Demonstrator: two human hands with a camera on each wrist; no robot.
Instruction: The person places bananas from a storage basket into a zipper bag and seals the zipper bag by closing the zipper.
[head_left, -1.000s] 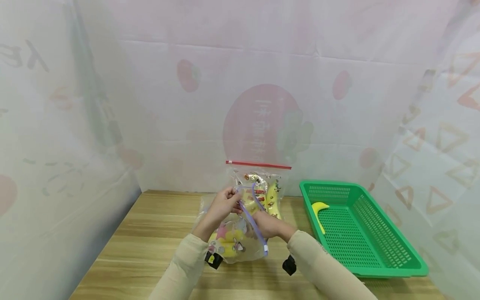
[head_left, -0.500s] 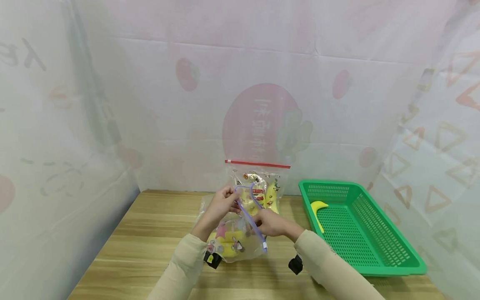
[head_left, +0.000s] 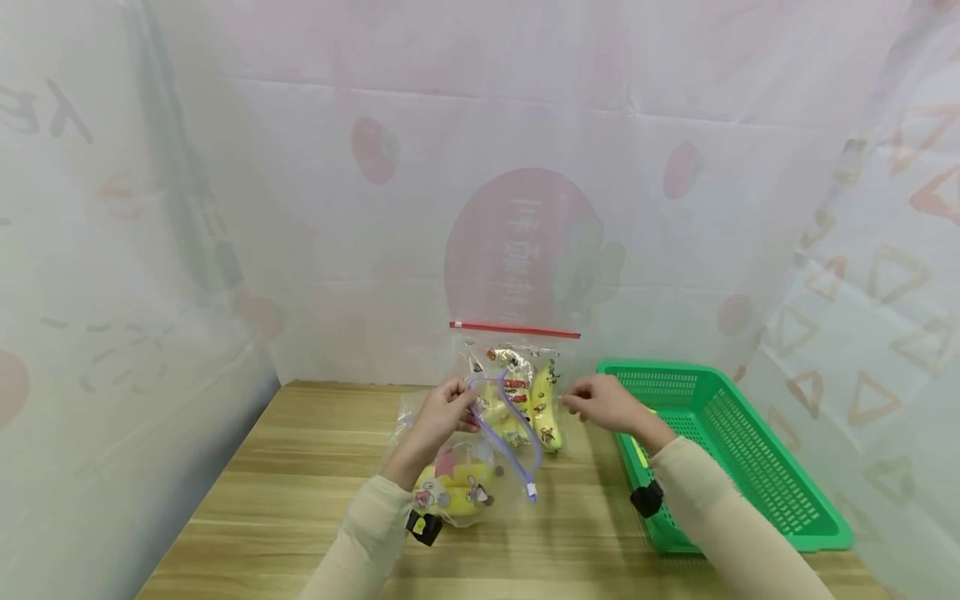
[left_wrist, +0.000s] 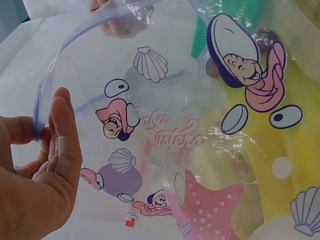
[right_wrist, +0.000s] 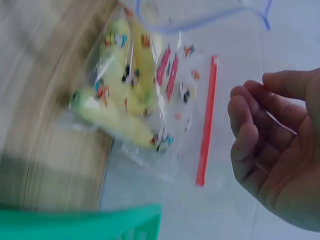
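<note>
My left hand pinches the purple-edged rim of a clear zip bag printed with cartoon oysters, shells and a pink star. The bag's mouth gapes, its slider at the lower right end. Yellow banana-like pieces lie in its bottom. My right hand is in the air between the bags and the green basket, holding nothing, fingers loosely curled. Just left of it, a second clear zip bag with a red zipper strip leans against the back wall, with several toy bananas inside.
Inside the basket lies one yellow banana, mostly covered by my right forearm in the head view. All of this stands on a wooden table. A printed white curtain closes off the back and both sides.
My right hand has come out of the purple-edged bag's mouth and moved right toward the basket, with nothing in it. The left hand keeps its pinch on the rim in the same place.
</note>
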